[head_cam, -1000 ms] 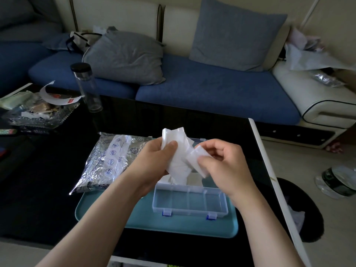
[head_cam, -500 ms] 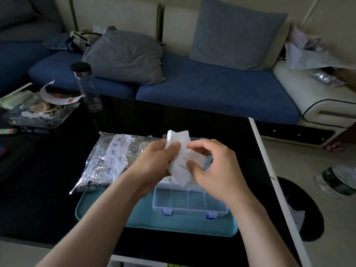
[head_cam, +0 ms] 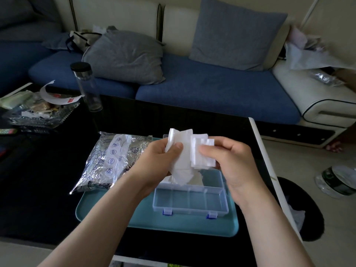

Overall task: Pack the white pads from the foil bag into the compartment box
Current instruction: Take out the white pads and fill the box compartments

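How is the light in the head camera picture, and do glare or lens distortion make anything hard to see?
Head view: dim overall, so the black table loses detail; the foil bag glints in patches; the white pads are bright, with little surface detail; the clear compartment box shows only faint dividers; the wide lens tilts and bends lines near the frame edges.

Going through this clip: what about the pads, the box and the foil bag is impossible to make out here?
Head view:
1. Count of white pads in the right hand: stacked edges merge, thumb covers part.
2. Rear compartments of the compartment box: hidden behind both hands and the crumpled white sheet the left hand grips.
3. Contents of the foil bag: opaque foil, left wrist overlaps its edge.
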Available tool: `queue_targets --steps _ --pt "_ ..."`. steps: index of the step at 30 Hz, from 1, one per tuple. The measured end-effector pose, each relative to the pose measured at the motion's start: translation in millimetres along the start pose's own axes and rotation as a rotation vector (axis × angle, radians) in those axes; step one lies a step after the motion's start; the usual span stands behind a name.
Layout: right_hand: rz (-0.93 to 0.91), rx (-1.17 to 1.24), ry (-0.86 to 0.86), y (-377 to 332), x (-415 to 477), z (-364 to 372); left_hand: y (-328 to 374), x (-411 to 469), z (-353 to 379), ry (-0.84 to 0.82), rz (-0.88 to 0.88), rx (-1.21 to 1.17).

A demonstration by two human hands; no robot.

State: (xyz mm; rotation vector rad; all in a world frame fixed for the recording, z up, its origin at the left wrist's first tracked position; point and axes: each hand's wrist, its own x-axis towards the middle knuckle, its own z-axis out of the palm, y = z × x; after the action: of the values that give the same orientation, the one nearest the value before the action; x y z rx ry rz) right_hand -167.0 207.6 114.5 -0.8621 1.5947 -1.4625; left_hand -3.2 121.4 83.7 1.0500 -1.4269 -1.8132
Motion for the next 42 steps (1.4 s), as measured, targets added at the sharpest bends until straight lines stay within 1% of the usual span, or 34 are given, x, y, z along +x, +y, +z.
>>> queue_targets --steps 4,8,10,13,16,19,25,28,32,35,38,42 --pt "-0.021 -0.048 -0.027 2.0 -2.2 5.7 1.1 -1.2 5.2 -0.077 0.013 -0.016" --pt "-0.079 -0.075 0.030 6.0 -0.9 5.1 6.4 -3.9 9.2 -0.160 -0.055 -0.163" --pt "-0.104 -0.106 0.065 5.9 -1.1 5.6 8.5 -3.7 10.1 -0.161 -0.094 -0.237" --pt "-0.123 -0.107 0.076 6.7 -1.2 6.6 10.1 -3.9 11.4 -0.154 -0.121 -0.283" --pt "-0.139 -0.089 0.100 7.6 -0.9 8.1 9.3 -6.5 10.8 -0.220 -0.081 -0.212" --pt "-0.164 -0.156 0.114 10.4 0.5 9.2 6.0 -6.7 8.0 -0.275 -0.029 -0.114" --pt "-0.224 -0.290 0.132 16.4 1.0 13.3 0.7 -5.1 7.6 -0.269 0.041 0.010" --pt "-0.235 -0.296 0.162 17.9 2.0 15.7 -3.0 -3.5 9.3 -0.247 0.060 0.075" --pt "-0.270 -0.297 0.207 18.2 1.9 17.2 -3.8 -4.3 12.5 -0.235 0.057 0.095" --pt "-0.280 -0.303 0.240 18.1 2.7 15.6 -2.1 -4.2 14.3 -0.223 0.034 0.044" --pt "-0.279 -0.308 0.270 17.7 3.1 15.1 0.4 -3.3 14.7 -0.198 -0.011 -0.061" --pt "-0.234 -0.256 0.256 16.5 3.3 16.8 4.9 -5.7 17.1 -0.175 -0.042 -0.168"
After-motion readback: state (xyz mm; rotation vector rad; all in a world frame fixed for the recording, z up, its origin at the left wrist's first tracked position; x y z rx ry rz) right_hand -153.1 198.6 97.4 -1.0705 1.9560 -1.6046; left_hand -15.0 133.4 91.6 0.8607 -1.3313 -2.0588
